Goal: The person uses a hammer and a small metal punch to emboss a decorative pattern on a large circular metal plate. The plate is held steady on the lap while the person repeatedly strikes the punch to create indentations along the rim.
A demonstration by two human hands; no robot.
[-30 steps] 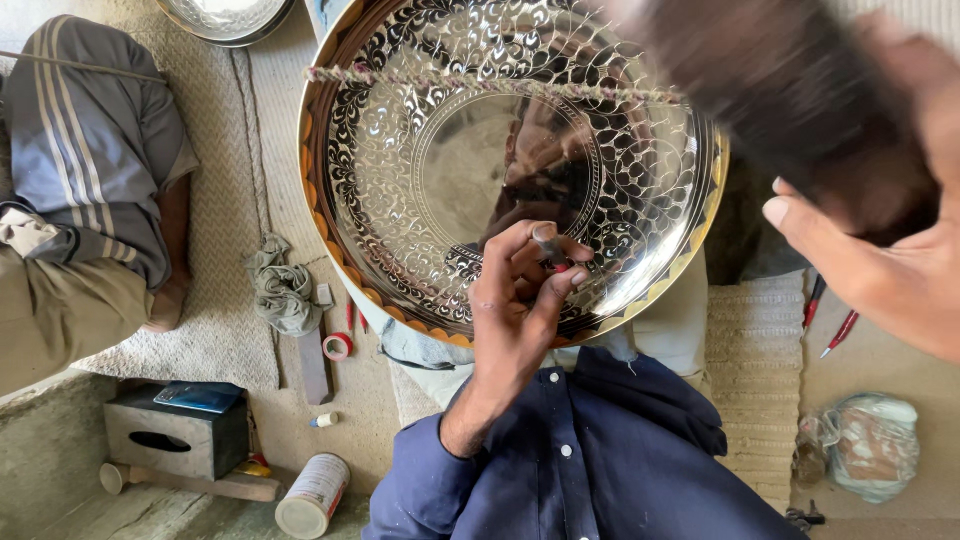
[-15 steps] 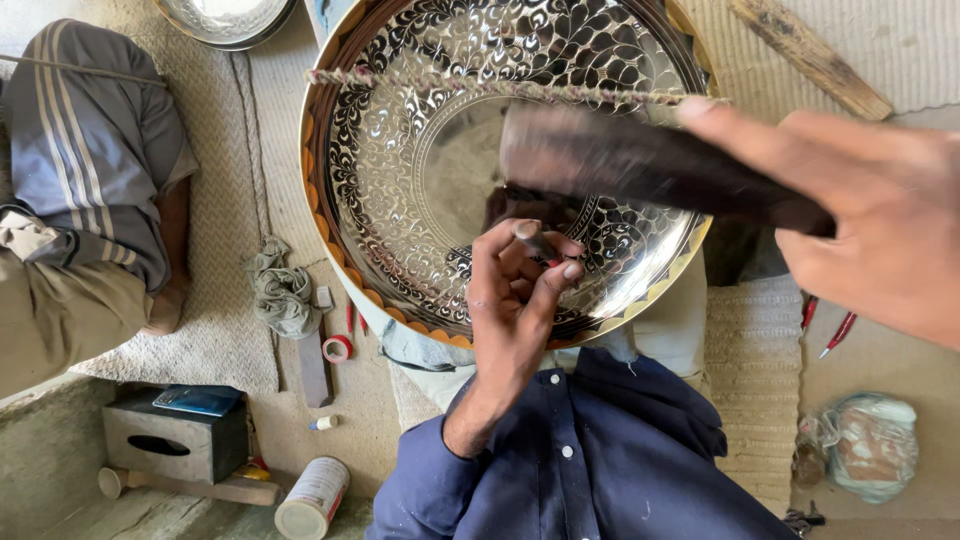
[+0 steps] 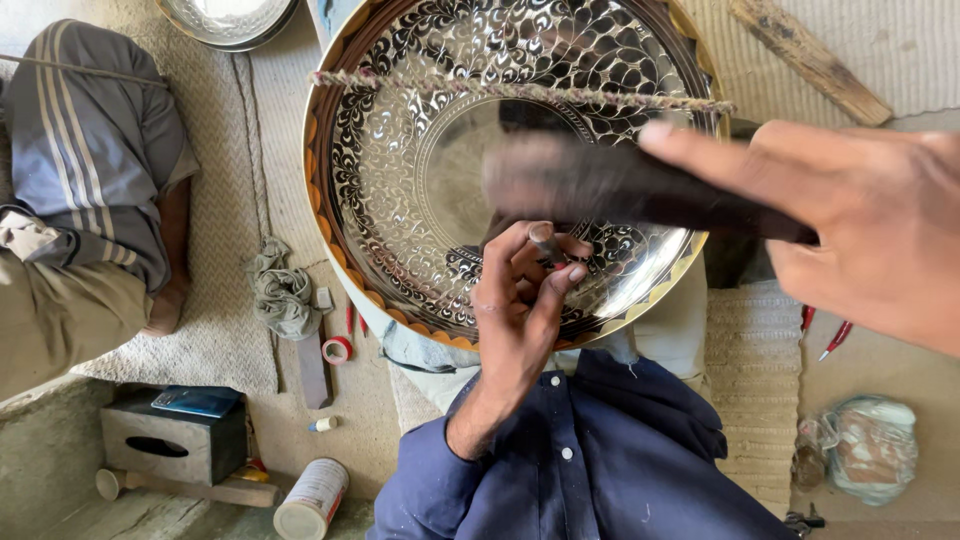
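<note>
Engraved tray (image 3: 420, 150) glossy metal; rope (image 3: 520, 92) rough fibre; mat (image 3: 225, 330) coarse woven.

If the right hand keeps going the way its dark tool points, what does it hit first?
Likely the punch pinched upright in the left hand over the engraved tray. The right hand and its blurred dark tool hang just above it; depth is unclear.

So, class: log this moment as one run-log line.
left hand: pinches small punch on engraved metal tray | right hand: grips blurred dark hammer above tray
</note>
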